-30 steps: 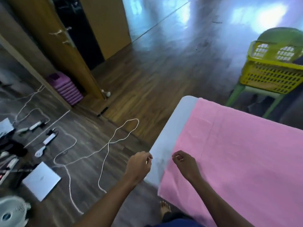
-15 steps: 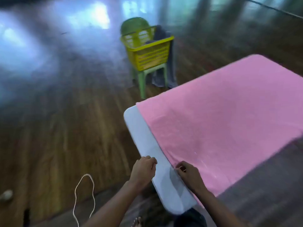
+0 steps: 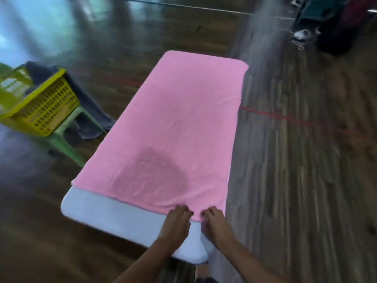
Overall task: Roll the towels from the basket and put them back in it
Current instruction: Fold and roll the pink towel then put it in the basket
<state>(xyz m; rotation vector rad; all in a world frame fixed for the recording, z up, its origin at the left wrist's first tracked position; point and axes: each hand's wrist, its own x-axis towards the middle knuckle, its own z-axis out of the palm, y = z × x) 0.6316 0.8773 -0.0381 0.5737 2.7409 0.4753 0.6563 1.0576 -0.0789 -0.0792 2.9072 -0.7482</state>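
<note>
1. Surface: long white table with rounded corners, running away from the camera. Only a bare white strip shows at the near end; everything else is covered.
2. Task item: large pink terry towel spread flat over the table, reaching the far end and draping slightly over the right edge. A darker patch sits in the lower middle of the towel; can't tell if it's shadow or damp.
3. Left hand: palm down at the towel's near hem, fingers curled onto the cloth edge. It looks like a pinch on the hem, but blur hides the grip, so can't tell for certain.
4. Right hand: just beside the left, near the towel's near right corner, fingers also curled at the hem. Same caveat on the grip.
5. The hands are close together with a small gap between them and a small pucker of towel in that gap.
6. Yellow perforated plastic laundry basket sits on a light green plastic chair, left of the table and apart from it.
7. Grey towel hangs over the basket's far rim and trails down behind the chair.
8. Room: dark glossy wood-plank floor with light reflections at top left. A red line runs across the floor on the right. Dark blurred objects at top right, unidentifiable.
</note>
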